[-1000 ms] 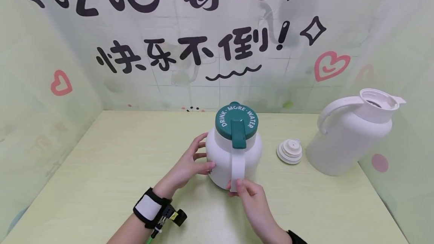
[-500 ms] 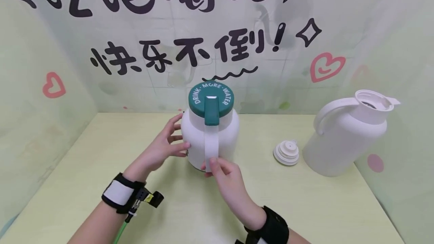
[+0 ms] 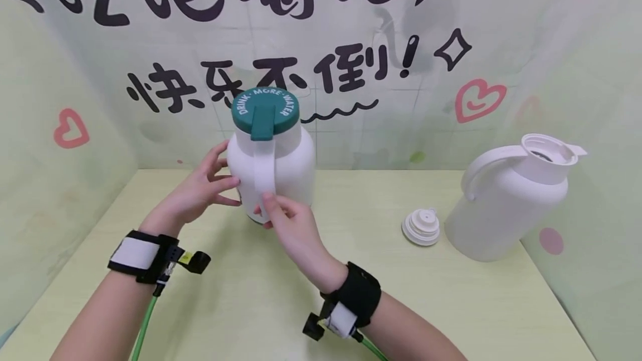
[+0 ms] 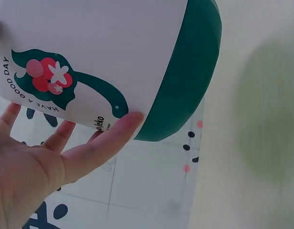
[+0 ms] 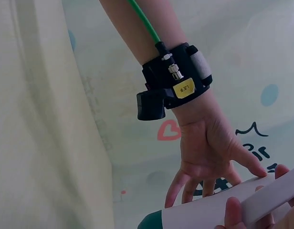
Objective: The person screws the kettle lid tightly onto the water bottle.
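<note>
A white insulated jug point(image 3: 295, 169) with a green lid point(image 3: 266, 111) is held up off the table, its handle facing me. My right hand point(image 3: 298, 233) pinches the lower end of the jug's handle point(image 3: 264, 169) between thumb and fingers. Against the jug's left side rests my left hand point(image 3: 198, 191), fingers spread and fairly straight. In the left wrist view, the left thumb point(image 4: 109, 138) touches the wall near the green base point(image 4: 185, 76), beside a printed leaf and berry picture point(image 4: 49, 78). The jug's far side is hidden in the head view.
To the right stands a second white jug point(image 3: 506, 210), its top uncovered. A round white stopper point(image 3: 421, 228) lies on the table point(image 3: 361, 272) beside it. A printed cloth wall point(image 3: 351, 138) closes off the back, and similar walls flank both sides.
Both hands have moved the green-lidded jug up and to the left, off the table. The second jug and stopper stay in place; the head view has shifted slightly.
</note>
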`<state>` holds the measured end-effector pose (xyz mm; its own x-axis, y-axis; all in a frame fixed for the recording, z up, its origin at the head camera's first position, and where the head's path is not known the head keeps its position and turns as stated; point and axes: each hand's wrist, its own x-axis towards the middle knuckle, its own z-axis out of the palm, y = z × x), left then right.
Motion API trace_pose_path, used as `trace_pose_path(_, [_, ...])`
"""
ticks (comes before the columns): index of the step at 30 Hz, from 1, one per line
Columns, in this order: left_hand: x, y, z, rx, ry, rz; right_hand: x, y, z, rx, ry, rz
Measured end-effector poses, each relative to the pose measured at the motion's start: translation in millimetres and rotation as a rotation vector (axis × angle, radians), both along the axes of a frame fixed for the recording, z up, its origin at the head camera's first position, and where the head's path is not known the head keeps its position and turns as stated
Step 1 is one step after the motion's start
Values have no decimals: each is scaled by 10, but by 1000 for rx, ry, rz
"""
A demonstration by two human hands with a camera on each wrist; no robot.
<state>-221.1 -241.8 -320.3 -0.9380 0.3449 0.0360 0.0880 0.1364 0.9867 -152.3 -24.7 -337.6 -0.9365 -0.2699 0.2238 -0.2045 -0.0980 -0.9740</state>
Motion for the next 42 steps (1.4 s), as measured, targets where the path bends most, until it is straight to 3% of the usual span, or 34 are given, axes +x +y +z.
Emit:
trace_pose_path(6, [-126,-256,76,12,15,5,-197,-261,95,21,19,-16])
trace_pose_path(11, [-261,-428,43,31,-4,10,-329,-431,104,72,5,-36])
trace_pose_path(18, [-464,-542,-128,36,-79,42,-503,-572,-38,116,-12,-41])
trace_pose_path(26, [-655,-551,-451,94,-144,0,-691,-606,-302,172,-49,-59])
trace_pose_path(30, [-734,-563,-569,81,-170,-7,-753,-615,-405,170,-81,-54])
trace_pose_path(36, [-817,-571,-653,65,-188,-3,-819,-631,-510,164,-99,-62])
trace_pose_path(42, [-847,-557,-669,62,-190,6,-866,-626,-545,165,-81,-55])
